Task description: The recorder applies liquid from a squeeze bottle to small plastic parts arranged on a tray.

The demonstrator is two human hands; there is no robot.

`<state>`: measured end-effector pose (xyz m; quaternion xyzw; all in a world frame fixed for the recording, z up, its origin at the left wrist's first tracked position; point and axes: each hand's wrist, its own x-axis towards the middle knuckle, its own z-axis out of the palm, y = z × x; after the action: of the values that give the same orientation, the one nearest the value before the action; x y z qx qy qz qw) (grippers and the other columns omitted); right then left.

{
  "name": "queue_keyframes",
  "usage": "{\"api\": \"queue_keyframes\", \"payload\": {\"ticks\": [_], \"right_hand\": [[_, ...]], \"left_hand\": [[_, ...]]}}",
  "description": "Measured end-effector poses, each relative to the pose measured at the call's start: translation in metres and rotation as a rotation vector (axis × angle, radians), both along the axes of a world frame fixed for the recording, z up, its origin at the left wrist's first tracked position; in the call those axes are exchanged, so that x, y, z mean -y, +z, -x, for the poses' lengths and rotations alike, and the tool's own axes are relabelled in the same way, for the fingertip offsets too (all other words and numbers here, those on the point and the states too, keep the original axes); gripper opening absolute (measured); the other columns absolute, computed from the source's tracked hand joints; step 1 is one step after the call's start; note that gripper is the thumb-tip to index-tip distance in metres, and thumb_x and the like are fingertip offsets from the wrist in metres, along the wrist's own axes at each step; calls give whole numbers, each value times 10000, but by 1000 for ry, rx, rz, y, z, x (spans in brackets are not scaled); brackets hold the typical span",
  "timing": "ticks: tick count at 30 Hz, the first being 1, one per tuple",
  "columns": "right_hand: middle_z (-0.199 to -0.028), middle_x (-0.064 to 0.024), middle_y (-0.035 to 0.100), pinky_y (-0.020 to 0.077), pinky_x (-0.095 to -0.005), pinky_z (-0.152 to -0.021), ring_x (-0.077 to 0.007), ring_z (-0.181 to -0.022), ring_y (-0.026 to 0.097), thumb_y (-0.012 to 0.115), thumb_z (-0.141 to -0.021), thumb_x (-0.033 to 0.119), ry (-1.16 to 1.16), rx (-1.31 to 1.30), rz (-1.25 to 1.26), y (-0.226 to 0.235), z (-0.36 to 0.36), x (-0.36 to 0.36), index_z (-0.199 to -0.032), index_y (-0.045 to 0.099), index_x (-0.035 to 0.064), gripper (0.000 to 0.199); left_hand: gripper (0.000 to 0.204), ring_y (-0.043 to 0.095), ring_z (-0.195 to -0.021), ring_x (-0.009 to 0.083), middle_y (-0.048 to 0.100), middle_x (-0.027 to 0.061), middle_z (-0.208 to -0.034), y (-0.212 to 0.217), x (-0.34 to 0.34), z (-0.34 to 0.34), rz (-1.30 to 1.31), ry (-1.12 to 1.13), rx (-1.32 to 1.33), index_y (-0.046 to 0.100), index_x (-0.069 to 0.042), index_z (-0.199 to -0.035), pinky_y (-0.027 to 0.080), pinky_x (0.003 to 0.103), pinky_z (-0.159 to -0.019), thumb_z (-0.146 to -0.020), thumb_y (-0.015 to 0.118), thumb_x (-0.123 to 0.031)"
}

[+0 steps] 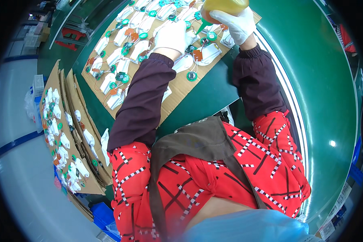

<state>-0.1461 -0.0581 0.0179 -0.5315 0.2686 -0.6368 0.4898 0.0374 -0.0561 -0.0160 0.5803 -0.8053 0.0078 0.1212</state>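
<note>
Above the far right of the cardboard sheet [181, 90], a yellow bottle [226, 5] is gripped by the right hand [238, 26]; over the sheet's far middle, the left hand's [171, 38] grip cannot be told.

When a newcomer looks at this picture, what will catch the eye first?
Probably the red patterned clothing, filling the lower middle. Next, at the top, the yellow bottle with its green nozzle, held in the gloved right hand. Left of it, the gloved left hand is over a cardboard sheet crowded with white parts.
</note>
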Motion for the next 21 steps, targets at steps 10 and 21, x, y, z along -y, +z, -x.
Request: {"api": "queue_keyframes", "payload": {"ticks": [10, 21], "right_hand": [[-997, -144, 639, 557, -294, -733, -220, -872, 656, 790, -706, 149, -112, -247, 125, -43, 7, 24, -1062, 566, -49, 464], [-989, -143, 646, 549, -283, -751, -200, -887, 652, 791, -710, 177, -61, -274, 44, -46, 11, 28, -1048, 579, -53, 461]], "left_hand": [[521, 604, -921, 326, 624, 192, -953, 9, -1, 2, -137, 23, 12, 612, -26, -1001, 475, 389, -805, -745, 665, -476], [534, 606, -914, 331, 625, 192, -943, 12, -2, 5, -169, 42, 13, 605, -26, -1012, 475, 392, -802, -745, 664, -485]]}}
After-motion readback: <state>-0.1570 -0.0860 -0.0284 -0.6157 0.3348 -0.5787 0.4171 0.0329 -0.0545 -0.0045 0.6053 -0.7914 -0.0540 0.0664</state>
